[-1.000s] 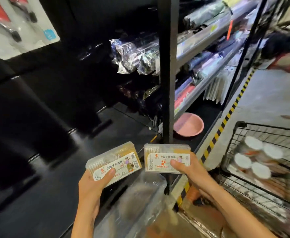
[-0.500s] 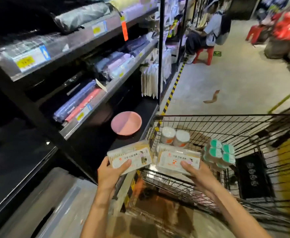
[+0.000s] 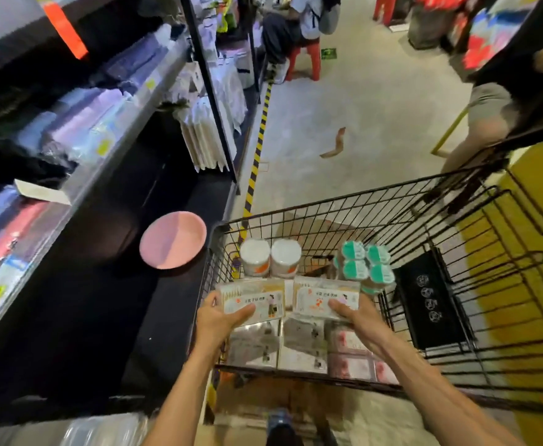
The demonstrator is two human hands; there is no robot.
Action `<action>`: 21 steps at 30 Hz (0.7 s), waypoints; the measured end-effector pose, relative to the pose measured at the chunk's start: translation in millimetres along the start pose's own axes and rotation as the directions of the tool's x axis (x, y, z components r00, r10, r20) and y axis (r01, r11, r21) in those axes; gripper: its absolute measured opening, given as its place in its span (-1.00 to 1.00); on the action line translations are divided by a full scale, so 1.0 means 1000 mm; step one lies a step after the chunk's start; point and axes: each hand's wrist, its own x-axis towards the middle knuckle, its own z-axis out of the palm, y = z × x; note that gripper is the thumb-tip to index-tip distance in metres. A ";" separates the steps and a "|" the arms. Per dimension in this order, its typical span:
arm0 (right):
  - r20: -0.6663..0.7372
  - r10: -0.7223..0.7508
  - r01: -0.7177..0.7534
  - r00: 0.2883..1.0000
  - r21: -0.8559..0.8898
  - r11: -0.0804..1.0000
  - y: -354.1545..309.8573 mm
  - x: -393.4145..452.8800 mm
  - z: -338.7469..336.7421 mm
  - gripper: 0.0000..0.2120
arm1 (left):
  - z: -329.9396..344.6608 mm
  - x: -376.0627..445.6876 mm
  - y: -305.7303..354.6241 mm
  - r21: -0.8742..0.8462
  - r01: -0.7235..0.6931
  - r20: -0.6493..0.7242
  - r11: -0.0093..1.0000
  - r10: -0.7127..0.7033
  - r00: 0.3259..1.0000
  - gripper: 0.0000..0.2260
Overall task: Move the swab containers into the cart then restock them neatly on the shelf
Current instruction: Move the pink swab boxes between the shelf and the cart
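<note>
My left hand [image 3: 218,320] holds a flat clear swab box [image 3: 254,297] with a white label. My right hand [image 3: 357,320] holds a second, matching swab box [image 3: 324,294]. Both boxes hover side by side over the near end of the black wire cart [image 3: 353,201]. Inside the cart stand two white-lidded round swab tubs [image 3: 270,257] and a bundle of green-lidded tubs [image 3: 365,263]. Several flat swab boxes [image 3: 305,346] lie on the cart floor below my hands.
A black shelf unit [image 3: 109,304] runs along the left, with a pink plate [image 3: 173,239] on its low board and wrapped goods above. A person sits on a red stool [image 3: 305,56] down the aisle. Another person [image 3: 501,101] stands at the right behind the cart.
My view has swung from the shelf to the cart. Both hands have carried the two swab boxes rightward, from in front of the shelf to over the cart's near end.
</note>
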 end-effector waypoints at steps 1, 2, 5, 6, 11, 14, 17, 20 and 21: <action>-0.017 0.014 -0.014 1.000 -0.021 1.000 0.003 0.011 -0.001 -0.66 | 0.006 0.012 -0.004 0.024 0.007 0.019 1.000 -0.008 1.000 -0.56; -0.026 0.032 -0.033 0.999 -0.042 0.999 0.007 0.022 -0.002 -0.66 | 0.013 0.023 -0.009 0.043 0.023 0.032 0.999 -0.024 0.999 -0.53; -0.029 0.076 -0.079 0.997 -0.110 0.991 0.021 0.050 0.000 -0.64 | 0.026 0.054 -0.029 0.110 0.096 0.043 0.989 -0.101 0.994 -0.45; -0.036 0.084 -0.088 0.996 -0.137 0.987 0.027 0.058 0.002 -0.65 | 0.028 0.063 -0.037 0.124 0.119 0.041 0.985 -0.125 0.991 -0.44; -0.108 0.162 -0.182 0.981 -0.210 0.961 0.061 0.093 0.013 -0.71 | 0.041 0.096 -0.070 0.165 0.218 0.018 0.962 -0.224 0.974 -0.49; -0.138 0.230 -0.255 0.963 -0.197 0.947 0.079 0.108 0.015 -0.75 | 0.052 0.107 -0.087 0.162 0.277 0.006 0.947 -0.281 0.960 -0.42; -0.132 0.296 -0.320 0.946 -0.231 0.919 0.094 0.117 0.016 -0.76 | 0.059 0.114 -0.098 0.188 0.297 0.021 0.936 -0.306 0.952 -0.43; -0.143 0.328 -0.355 0.934 -0.274 0.894 0.103 0.123 0.017 -0.77 | 0.059 0.118 -0.111 0.217 0.300 0.042 0.929 -0.316 0.948 -0.47; -0.137 0.337 -0.363 0.932 -0.288 0.886 0.105 0.124 0.017 -0.76 | 0.058 0.120 -0.116 0.226 0.302 0.050 0.926 -0.321 0.946 -0.50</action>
